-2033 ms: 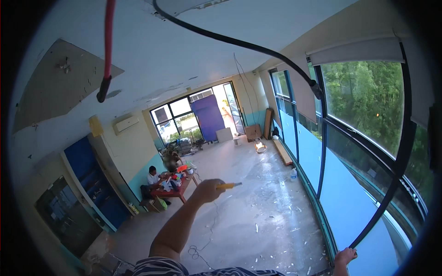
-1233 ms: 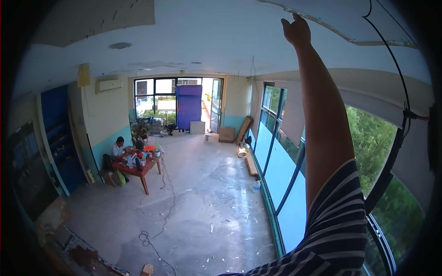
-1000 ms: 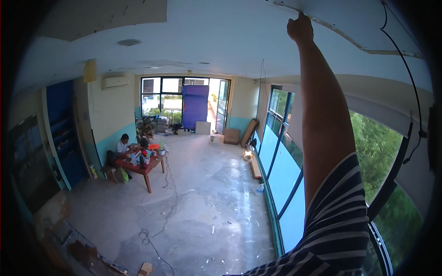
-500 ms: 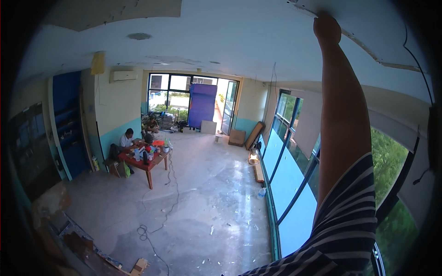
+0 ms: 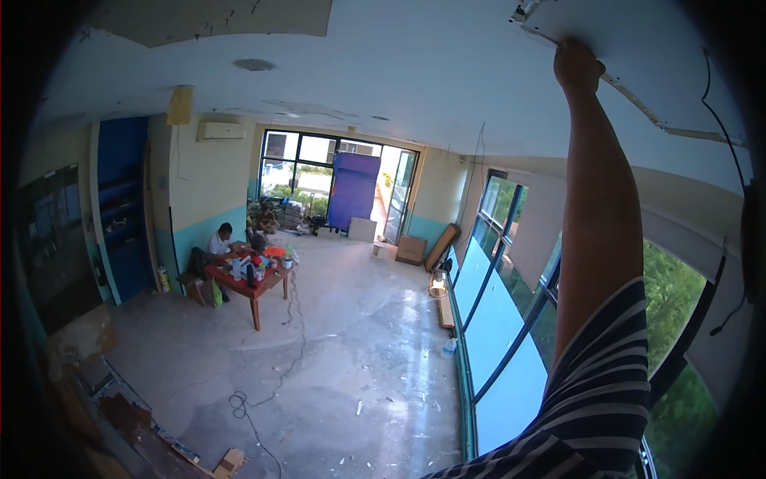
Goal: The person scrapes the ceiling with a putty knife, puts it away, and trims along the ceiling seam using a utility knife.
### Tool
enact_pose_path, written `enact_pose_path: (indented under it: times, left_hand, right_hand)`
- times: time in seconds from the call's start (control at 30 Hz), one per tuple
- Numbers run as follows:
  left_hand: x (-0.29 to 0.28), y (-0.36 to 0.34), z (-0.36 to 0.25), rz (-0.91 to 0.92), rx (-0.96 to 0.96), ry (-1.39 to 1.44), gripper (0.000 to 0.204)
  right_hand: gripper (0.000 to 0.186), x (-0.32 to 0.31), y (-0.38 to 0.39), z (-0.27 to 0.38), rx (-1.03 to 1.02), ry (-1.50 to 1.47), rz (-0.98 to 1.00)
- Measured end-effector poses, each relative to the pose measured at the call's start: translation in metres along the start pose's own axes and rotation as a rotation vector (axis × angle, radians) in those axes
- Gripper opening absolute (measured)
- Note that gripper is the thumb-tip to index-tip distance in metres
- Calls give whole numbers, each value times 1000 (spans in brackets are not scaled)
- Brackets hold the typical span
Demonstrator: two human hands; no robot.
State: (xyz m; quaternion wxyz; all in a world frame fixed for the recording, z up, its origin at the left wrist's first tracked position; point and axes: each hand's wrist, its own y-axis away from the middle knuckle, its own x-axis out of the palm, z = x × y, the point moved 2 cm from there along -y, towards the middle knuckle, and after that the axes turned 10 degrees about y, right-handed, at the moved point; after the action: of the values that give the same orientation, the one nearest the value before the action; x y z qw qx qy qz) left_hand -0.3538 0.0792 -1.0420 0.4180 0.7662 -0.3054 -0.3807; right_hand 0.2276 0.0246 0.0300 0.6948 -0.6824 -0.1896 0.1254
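Observation:
My right hand [image 5: 578, 65] is raised overhead on a straight arm in a striped sleeve [image 5: 598, 375]. It is closed, with knuckles bunched against the ceiling along a pale, broken edge strip [image 5: 634, 102]. The fingertips are hidden, so I cannot make out what they hold. Left of the hand, the strip ends in a ragged corner [image 5: 523, 14] with dark holes. A flat white ceiling panel [image 5: 654, 48] lies beyond the strip. My left hand is outside the picture.
A black cable [image 5: 707, 88] hangs at the right, near tall windows [image 5: 503, 319]. Far below, a person [image 5: 220, 239] sits at a red-topped table [image 5: 254, 294] crowded with things. A cord [image 5: 239, 403] and scraps lie on the floor. A lit lamp [image 5: 438, 283] stands by the windows.
The view has tilted up slightly, showing more ceiling and the strip's ragged end. My right hand stays closed at the strip and appears a little lower in the picture.

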Motion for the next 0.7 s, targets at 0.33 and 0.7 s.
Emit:
enact_pose_path:
  times: [0.33, 0.7]
  left_hand:
    - [3, 6, 12, -15, -15, 27, 47]
    - [-16, 8, 5, -66, 29, 12, 46]
  right_hand:
    - [33, 46, 2, 16, -31, -128, 137]
    - [18, 56, 207, 38, -337, -432, 520]
